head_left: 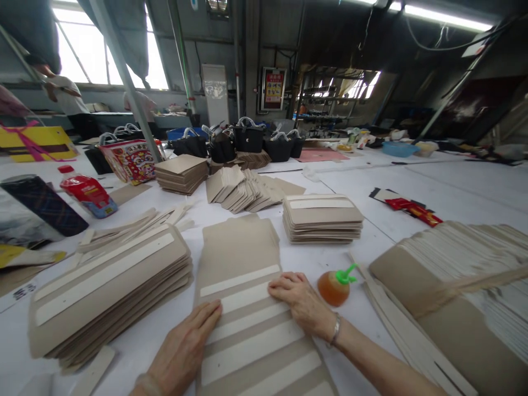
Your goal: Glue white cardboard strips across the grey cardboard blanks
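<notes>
In the middle of the table lies a row of overlapping grey-beige cardboard panels (239, 242), several with white strips (251, 352) across them. My left hand (187, 341) rests at the left edge of the row, its fingers stretched out with the tips by the end of a white strip (245, 297). At the other end of that strip, my right hand (303, 305) lies with its fingers on the strip and the panel edge. Neither hand is wrapped around anything. Just right of my right hand stands a squeeze bottle (333, 289) with amber liquid and a green nozzle.
Stacked cardboard panels (111, 275) stand on the left, another stack (322, 220) beyond my right hand, and a large bundle (462, 291) on the right. Loose strips (396, 319) lie beside the bundle. A red bottle (88, 192) and black bags (249, 137) are farther back.
</notes>
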`<move>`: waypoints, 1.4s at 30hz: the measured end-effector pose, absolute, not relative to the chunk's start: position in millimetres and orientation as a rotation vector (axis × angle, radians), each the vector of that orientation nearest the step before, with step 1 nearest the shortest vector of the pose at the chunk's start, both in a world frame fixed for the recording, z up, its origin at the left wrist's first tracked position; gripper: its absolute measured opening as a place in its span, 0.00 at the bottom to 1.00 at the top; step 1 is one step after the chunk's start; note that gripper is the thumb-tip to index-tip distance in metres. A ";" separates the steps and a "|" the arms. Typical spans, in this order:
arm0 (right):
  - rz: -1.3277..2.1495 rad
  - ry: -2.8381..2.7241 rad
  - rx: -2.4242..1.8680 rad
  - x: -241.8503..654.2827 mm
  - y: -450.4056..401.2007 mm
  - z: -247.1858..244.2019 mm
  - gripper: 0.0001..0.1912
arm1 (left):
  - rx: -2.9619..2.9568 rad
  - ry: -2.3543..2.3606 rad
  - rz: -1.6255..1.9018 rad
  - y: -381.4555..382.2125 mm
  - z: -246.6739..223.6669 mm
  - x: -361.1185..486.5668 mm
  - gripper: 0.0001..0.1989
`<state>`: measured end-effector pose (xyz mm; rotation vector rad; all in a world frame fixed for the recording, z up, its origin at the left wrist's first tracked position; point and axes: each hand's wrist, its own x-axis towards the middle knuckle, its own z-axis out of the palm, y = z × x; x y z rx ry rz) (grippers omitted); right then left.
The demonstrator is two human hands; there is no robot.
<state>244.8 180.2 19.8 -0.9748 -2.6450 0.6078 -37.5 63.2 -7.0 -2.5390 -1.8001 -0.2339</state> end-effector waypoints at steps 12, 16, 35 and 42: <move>0.336 -2.560 -1.252 231.6 124.8 4.8 0.40 | -2.227 -1.863 -0.276 42.9 -21.7 9.3 0.31; 0.261 -2.630 -1.282 228.7 113.5 -14.7 0.43 | -2.273 -2.041 -0.194 33.9 -38.9 18.9 0.35; 0.268 -2.702 -1.191 250.8 48.5 -18.4 0.40 | -2.313 -1.747 -0.236 -27.3 -22.4 63.9 0.35; 0.494 -2.744 -1.214 251.7 57.7 -17.9 0.41 | -2.334 -1.553 -0.268 -18.2 -40.1 52.7 0.41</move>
